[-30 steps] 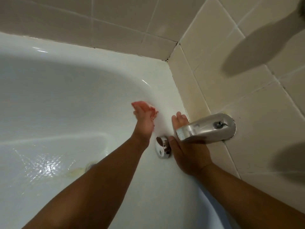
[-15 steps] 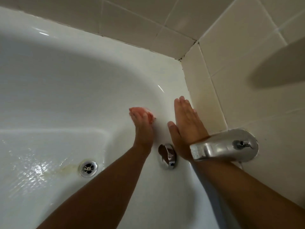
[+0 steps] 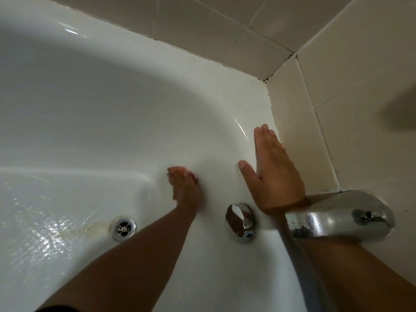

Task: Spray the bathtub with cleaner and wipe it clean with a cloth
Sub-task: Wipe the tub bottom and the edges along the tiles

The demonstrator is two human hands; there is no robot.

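Observation:
The white bathtub (image 3: 108, 104) fills the view, seen from above at its faucet end. My left hand (image 3: 184, 188) reaches down the tub's inner end wall and grips a small pink cloth (image 3: 194, 176), which only peeks out past the blurred fingers. My right hand (image 3: 273, 174) lies flat on the tub's corner rim with straight fingers, just left of the tiled wall, and holds nothing. No spray bottle is in view.
A chrome spout (image 3: 337, 219) juts from the beige tiled wall (image 3: 351, 97) over my right wrist. Between my arms sits a chrome overflow plate (image 3: 240, 221). The drain (image 3: 123, 228) sits on the wet tub floor with a yellowish stain beside it.
My right hand has slid from under the spout up along the rim toward the corner. My left hand with the cloth has moved slightly down the tub wall.

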